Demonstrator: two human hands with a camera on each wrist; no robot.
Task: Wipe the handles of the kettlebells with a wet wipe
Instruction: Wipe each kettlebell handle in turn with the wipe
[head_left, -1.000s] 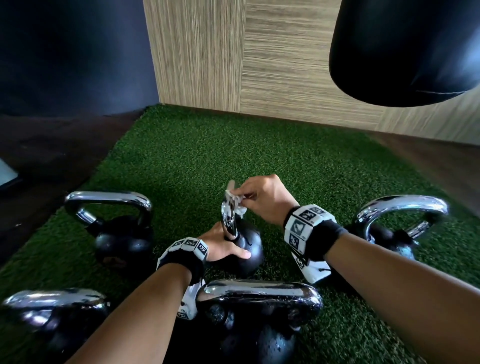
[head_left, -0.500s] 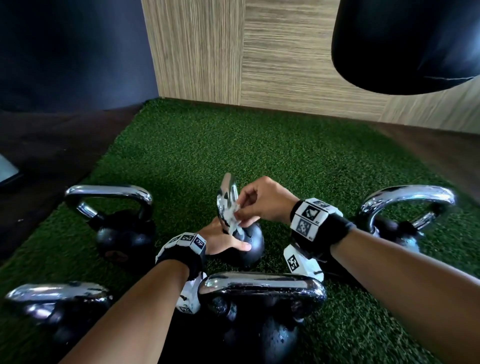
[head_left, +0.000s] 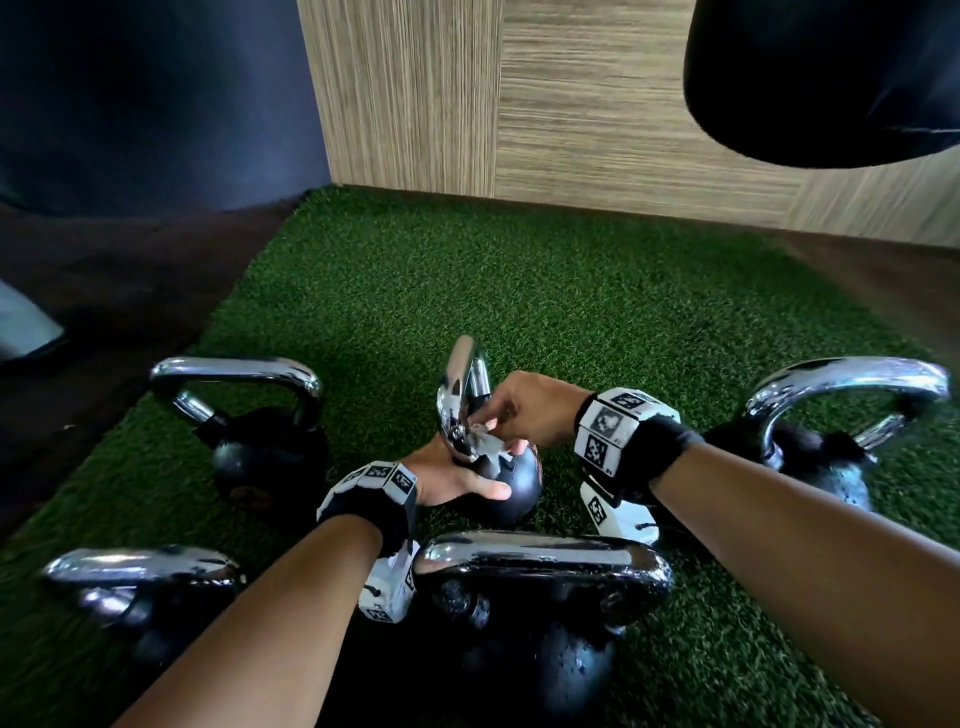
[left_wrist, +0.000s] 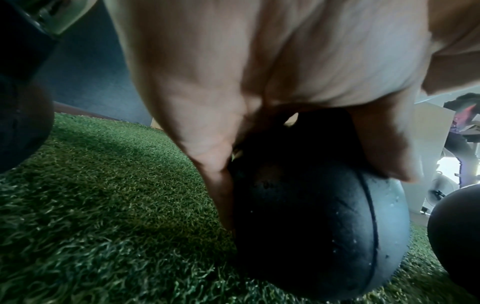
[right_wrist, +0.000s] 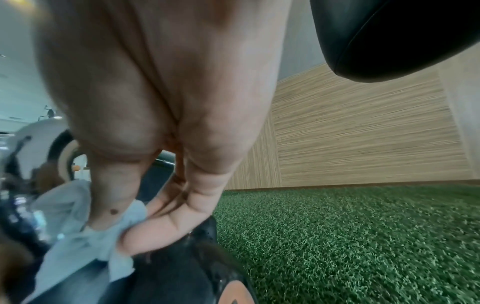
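Observation:
A small black kettlebell with a chrome handle stands on the green turf in the middle. My left hand grips its ball, thumb across the near side; the left wrist view shows the ball under my palm. My right hand pinches a pale wet wipe against the lower part of the handle, where it meets the ball. In the right wrist view, thumb and fingers squeeze the crumpled wipe above the ball.
Several more chrome-handled kettlebells stand around: one at left, one at right, one near centre, one near left. A black punching bag hangs at the upper right. A wood-grain wall edges the turf.
My right hand has slid the wipe down the handle from its top to its base near the ball. The left hand has kept its grip on the ball.

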